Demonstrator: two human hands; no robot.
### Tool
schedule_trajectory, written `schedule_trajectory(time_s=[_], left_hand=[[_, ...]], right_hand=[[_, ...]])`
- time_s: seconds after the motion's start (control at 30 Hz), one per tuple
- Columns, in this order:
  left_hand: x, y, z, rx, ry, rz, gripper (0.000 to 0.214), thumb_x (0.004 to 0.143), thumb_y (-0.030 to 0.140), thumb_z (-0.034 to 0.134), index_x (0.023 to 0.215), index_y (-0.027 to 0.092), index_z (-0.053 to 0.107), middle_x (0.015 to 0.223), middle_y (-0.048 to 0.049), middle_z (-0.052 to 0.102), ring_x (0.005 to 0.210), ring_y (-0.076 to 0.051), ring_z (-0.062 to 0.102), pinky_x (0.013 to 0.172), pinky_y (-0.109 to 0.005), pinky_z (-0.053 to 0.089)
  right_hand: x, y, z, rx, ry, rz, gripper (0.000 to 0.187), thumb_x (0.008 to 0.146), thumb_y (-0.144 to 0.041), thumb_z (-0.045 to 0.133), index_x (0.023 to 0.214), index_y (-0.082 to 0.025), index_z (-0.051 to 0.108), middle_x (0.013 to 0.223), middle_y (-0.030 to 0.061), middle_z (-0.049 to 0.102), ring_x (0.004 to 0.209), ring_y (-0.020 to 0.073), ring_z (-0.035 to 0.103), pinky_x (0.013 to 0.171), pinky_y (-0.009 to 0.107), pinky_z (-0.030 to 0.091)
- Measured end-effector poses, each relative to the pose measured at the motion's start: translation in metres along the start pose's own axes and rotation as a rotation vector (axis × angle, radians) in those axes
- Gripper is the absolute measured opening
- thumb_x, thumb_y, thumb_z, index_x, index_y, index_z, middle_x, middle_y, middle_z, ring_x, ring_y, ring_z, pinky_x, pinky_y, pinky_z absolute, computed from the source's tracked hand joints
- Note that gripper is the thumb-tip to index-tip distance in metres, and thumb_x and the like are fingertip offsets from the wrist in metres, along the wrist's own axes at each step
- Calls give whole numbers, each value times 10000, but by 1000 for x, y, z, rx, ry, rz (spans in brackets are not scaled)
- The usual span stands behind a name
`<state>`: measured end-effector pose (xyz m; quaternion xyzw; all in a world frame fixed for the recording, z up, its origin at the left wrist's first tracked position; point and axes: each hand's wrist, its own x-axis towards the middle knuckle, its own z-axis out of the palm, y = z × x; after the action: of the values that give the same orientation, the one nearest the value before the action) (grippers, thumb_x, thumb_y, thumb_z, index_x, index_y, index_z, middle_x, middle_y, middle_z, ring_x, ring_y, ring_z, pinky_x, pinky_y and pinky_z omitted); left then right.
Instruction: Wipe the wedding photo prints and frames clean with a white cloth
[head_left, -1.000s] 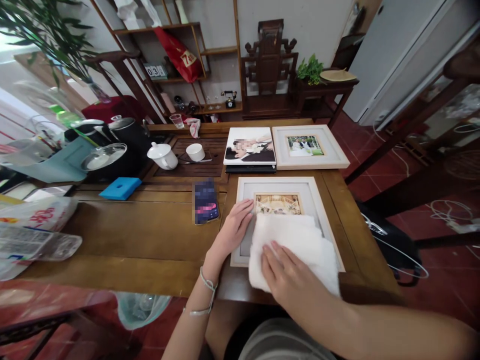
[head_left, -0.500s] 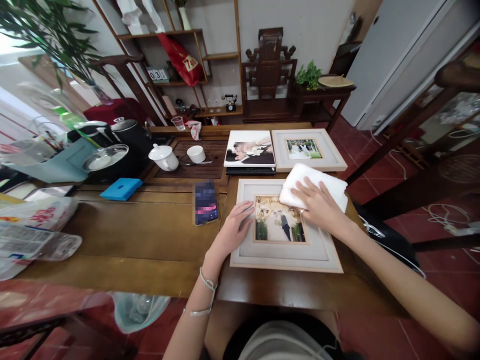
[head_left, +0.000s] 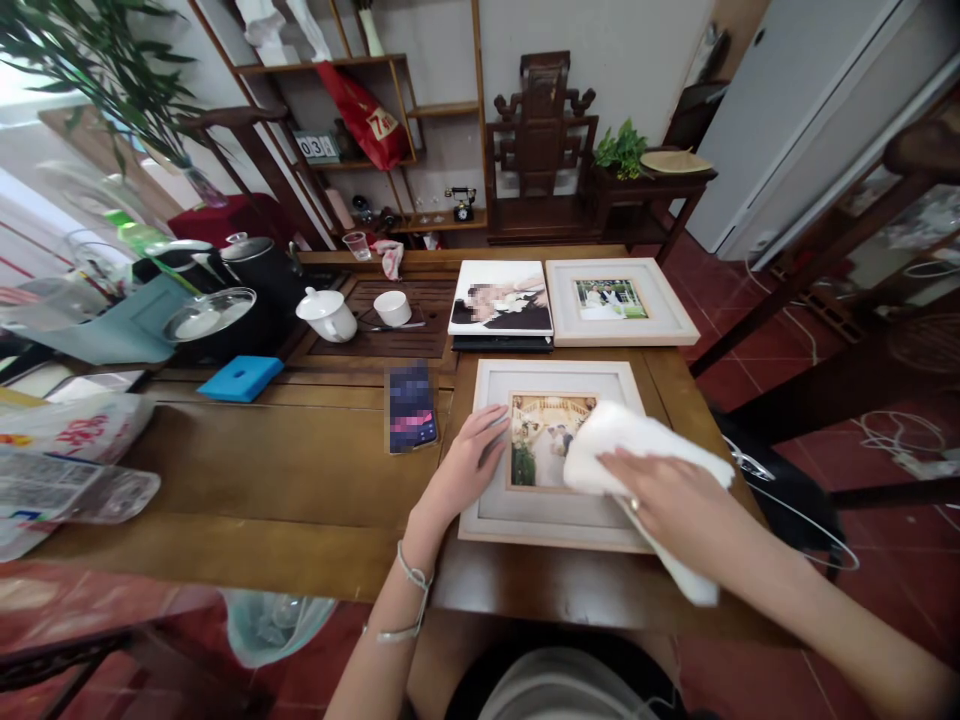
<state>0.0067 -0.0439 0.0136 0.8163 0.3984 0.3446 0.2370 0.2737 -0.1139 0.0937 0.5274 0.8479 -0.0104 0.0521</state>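
A white framed photo [head_left: 495,500] lies flat on the wooden table [head_left: 285,480] in front of me. My left hand [head_left: 466,462] rests flat on the frame's left border, fingers stretched out. My right hand [head_left: 664,492] presses a folded white cloth [head_left: 637,440] onto the frame's right half, covering part of the picture; the cloth's end trails off toward the table's near edge.
Farther back lie a second white framed photo [head_left: 622,300] and a canvas print [head_left: 501,297] on a dark album. A phone [head_left: 411,407] lies left of my left hand. A tea tray with a teapot [head_left: 327,314] and a cup [head_left: 391,306], kettles, a blue box [head_left: 241,377] and plastic bags fill the left.
My right hand has swept the cloth across the frame: from its near part up to the top right corner, then back down to its right half. My left hand has stayed put.
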Motion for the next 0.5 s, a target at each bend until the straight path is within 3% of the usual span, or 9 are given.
schedule_trajectory(time_s=[0.13,0.27,0.37,0.5], left_hand=[[0,-2,0,-5,8,13,307,965,206,486,1244,188,613,1357,-135,578,1338,-253,471,1124,-539,384],[1,-4,1,11,9,15,304,965,222,490,1240,191,616,1351,-138,582,1329,-263,481,1114,-554,389],[1,-4,1,19,12,3,323,965,222,486,1267,188,596,1350,-138,582,1331,-263,479,1118,-550,385],[0,-4,2,10,21,-1,367,962,214,484,1322,187,554,1367,-133,570,1337,-255,472,1129,-526,381]], right_hand=[[68,16,-5,-126,94,184,340,807,-22,421,1059,-114,629,975,151,695,898,262,649,748,348,442],[101,-9,2,-230,142,201,304,863,-25,412,1093,-31,612,1001,227,676,1001,299,606,805,369,432],[81,-47,12,-276,142,53,315,857,1,411,1098,1,614,996,249,675,983,301,613,834,385,453],[20,-77,18,-152,154,-281,353,798,7,505,1130,-34,616,1050,233,686,1029,304,629,878,398,490]])
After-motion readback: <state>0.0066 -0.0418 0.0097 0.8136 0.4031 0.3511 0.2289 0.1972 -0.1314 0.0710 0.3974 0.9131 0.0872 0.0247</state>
